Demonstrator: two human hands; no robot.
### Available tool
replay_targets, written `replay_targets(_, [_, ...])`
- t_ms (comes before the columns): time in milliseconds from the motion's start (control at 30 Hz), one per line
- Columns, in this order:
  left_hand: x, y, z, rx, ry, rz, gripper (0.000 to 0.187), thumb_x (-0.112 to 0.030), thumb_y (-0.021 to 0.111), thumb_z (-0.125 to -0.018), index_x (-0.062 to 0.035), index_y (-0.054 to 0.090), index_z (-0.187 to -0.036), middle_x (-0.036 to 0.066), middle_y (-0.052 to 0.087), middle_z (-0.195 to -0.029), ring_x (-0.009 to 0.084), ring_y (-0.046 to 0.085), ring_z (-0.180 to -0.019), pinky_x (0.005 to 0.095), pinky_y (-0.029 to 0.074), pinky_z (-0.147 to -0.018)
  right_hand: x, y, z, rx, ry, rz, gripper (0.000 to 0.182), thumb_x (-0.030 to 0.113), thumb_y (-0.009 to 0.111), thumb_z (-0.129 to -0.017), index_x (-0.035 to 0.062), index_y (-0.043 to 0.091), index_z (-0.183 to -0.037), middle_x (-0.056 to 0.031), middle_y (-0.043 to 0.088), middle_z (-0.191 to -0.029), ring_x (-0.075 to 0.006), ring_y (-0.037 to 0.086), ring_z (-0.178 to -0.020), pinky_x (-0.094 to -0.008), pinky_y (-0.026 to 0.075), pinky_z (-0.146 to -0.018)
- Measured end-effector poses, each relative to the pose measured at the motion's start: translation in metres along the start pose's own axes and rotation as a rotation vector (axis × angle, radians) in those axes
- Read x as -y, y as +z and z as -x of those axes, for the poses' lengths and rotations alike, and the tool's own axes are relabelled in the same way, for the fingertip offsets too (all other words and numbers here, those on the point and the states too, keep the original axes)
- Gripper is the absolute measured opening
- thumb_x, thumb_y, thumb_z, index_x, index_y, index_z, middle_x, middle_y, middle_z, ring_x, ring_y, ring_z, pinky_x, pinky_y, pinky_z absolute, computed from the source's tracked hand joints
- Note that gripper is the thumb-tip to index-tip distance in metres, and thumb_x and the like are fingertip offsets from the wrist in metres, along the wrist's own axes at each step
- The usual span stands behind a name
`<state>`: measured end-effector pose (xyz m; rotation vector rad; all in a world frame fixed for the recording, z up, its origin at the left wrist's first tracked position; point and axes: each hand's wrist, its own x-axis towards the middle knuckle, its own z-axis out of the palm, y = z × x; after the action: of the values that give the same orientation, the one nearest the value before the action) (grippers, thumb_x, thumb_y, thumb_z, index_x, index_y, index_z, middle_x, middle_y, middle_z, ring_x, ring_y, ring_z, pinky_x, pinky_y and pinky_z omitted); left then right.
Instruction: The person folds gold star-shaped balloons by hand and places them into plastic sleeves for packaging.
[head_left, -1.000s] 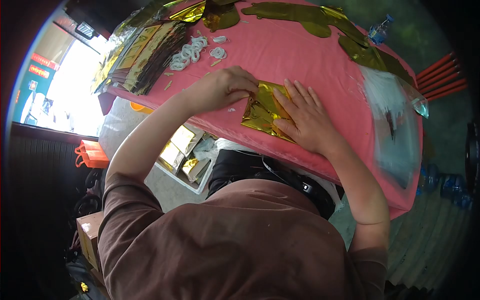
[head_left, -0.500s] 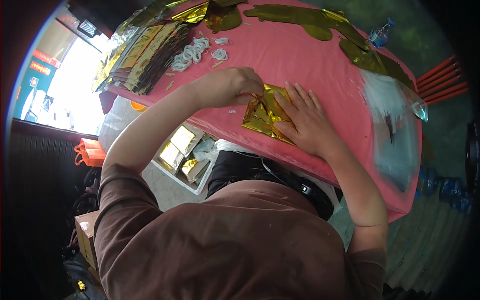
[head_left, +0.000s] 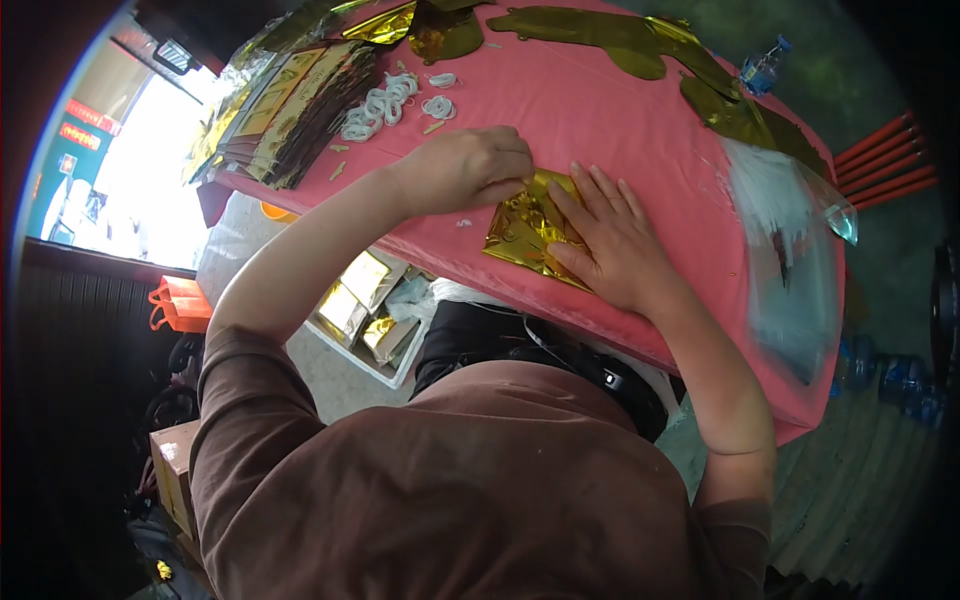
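A square piece of shiny gold foil (head_left: 532, 232) lies creased on the pink cloth near the table's front edge. My right hand (head_left: 612, 240) rests flat on its right side with fingers spread. At the foil's upper left corner is my left hand (head_left: 478, 172), its fingers curled in a pinch. Whatever is between those fingertips is hidden by the hand. Beyond my left hand lie white string coils (head_left: 380, 108) and a stack of printed gold and brown pieces (head_left: 300, 110).
Gold foil pieces (head_left: 590, 30) line the far edge of the pink-covered table (head_left: 620, 110). A clear plastic bag with white strands (head_left: 785, 270) lies at the right. A bottle (head_left: 763, 68) stands at the far right. Below the table is a white box (head_left: 395, 378) of gold packets.
My left hand has shifted slightly up and right along the foil's corner. The foil's left part looks flatter. My right hand has stayed in place.
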<state>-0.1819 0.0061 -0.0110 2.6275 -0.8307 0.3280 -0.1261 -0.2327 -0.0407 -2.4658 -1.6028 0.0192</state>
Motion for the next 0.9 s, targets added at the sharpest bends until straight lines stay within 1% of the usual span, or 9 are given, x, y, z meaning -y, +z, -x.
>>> replay_targets(100, [0.004, 0.003, -0.004, 0.0, 0.079, -0.025, 0.014, -0.013, 0.064, -0.077, -0.003, 0.06, -0.086, 0.007, 0.06, -0.089, 0.0257, 0.057, -0.09, 0.0366, 0.049, -0.074, 0.0, -0.001, 0.0, 0.005, 0.002, 0.001, 0.063, 0.048, 0.04, -0.091, 0.0128, 0.031, -0.142, -0.0166, 0.021, -0.149, -0.0334, 0.018, -0.138, -0.0458, 0.011, -0.112])
replay_targets(167, [0.004, 0.003, -0.006, -0.058, 0.132, -0.041, 0.012, -0.008, 0.066, -0.075, -0.0026, 0.061, -0.084, 0.008, 0.06, -0.089, 0.0258, 0.058, -0.086, 0.036, 0.049, -0.073, 0.0, -0.001, 0.0, 0.009, 0.002, -0.001, 0.063, 0.048, 0.04, -0.091, 0.0127, 0.031, -0.142, -0.0166, 0.021, -0.149, -0.0333, 0.018, -0.138, -0.0457, 0.011, -0.112])
replay_targets(267, [0.004, 0.005, -0.006, -0.109, 0.168, -0.082, 0.014, -0.006, 0.066, -0.073, -0.0024, 0.061, -0.086, 0.008, 0.061, -0.09, 0.0258, 0.058, -0.087, 0.0356, 0.05, -0.074, 0.001, -0.002, 0.0, 0.006, 0.012, -0.02, 0.063, 0.048, 0.04, -0.091, 0.0127, 0.031, -0.142, -0.0166, 0.021, -0.149, -0.033, 0.018, -0.138, -0.0456, 0.011, -0.112])
replay_targets(367, [0.005, 0.006, 0.001, -0.082, 0.204, -0.074, 0.017, -0.006, 0.067, -0.071, -0.002, 0.062, -0.087, 0.008, 0.061, -0.092, 0.0259, 0.059, -0.09, 0.0355, 0.05, -0.075, 0.0, 0.0, 0.001, 0.005, 0.007, 0.006, 0.063, 0.048, 0.04, -0.091, 0.0131, 0.03, -0.142, -0.0165, 0.021, -0.149, -0.0327, 0.017, -0.138, -0.0455, 0.011, -0.112])
replay_targets(500, [0.001, 0.005, 0.011, -0.043, 0.197, -0.058, 0.02, -0.006, 0.066, -0.071, -0.0019, 0.062, -0.09, 0.008, 0.062, -0.098, 0.0264, 0.059, -0.096, 0.0352, 0.051, -0.078, -0.001, 0.002, 0.001, -0.014, -0.001, 0.007, 0.062, 0.047, 0.041, -0.091, 0.0142, 0.03, -0.143, -0.0162, 0.021, -0.149, -0.0324, 0.017, -0.138, -0.0452, 0.01, -0.112])
replay_targets(567, [-0.001, 0.004, 0.015, 0.008, 0.185, -0.091, 0.024, -0.004, 0.064, -0.072, -0.0016, 0.063, -0.096, 0.009, 0.062, -0.106, 0.0267, 0.059, -0.101, 0.0348, 0.051, -0.082, -0.001, 0.001, 0.001, -0.011, 0.001, 0.009, 0.062, 0.047, 0.041, -0.091, 0.0147, 0.03, -0.143, -0.0161, 0.02, -0.149, -0.0323, 0.017, -0.138, -0.0451, 0.01, -0.112])
replay_targets(600, [-0.001, 0.004, 0.017, 0.009, 0.184, -0.089, 0.024, -0.004, 0.064, -0.072, -0.0016, 0.063, -0.096, 0.009, 0.062, -0.106, 0.0267, 0.059, -0.101, 0.0348, 0.051, -0.082, 0.0, 0.001, 0.002, -0.014, 0.0, 0.001, 0.062, 0.047, 0.041, -0.091, 0.0151, 0.03, -0.143, -0.016, 0.02, -0.149, -0.0323, 0.017, -0.138, -0.045, 0.01, -0.113])
replay_targets(667, [-0.002, 0.003, 0.022, 0.039, 0.11, -0.025, 0.029, -0.003, 0.063, -0.073, -0.0011, 0.063, -0.102, 0.011, 0.062, -0.112, 0.0272, 0.058, -0.104, 0.036, 0.051, -0.085, 0.0, 0.0, 0.002, -0.018, 0.003, -0.007, 0.062, 0.047, 0.041, -0.091, 0.0156, 0.029, -0.143, -0.0159, 0.02, -0.149, -0.0323, 0.017, -0.138, -0.0449, 0.01, -0.113])
replay_targets(900, [-0.001, -0.003, 0.023, 0.04, 0.061, 0.113, 0.025, -0.007, 0.062, -0.078, -0.0008, 0.064, -0.102, 0.013, 0.062, -0.112, 0.028, 0.059, -0.104, 0.0383, 0.048, -0.088, -0.001, 0.001, 0.002, -0.004, 0.004, -0.006, 0.062, 0.047, 0.041, -0.091, 0.0161, 0.028, -0.143, -0.0165, 0.019, -0.15, -0.0319, 0.016, -0.139, -0.0457, 0.009, -0.113])
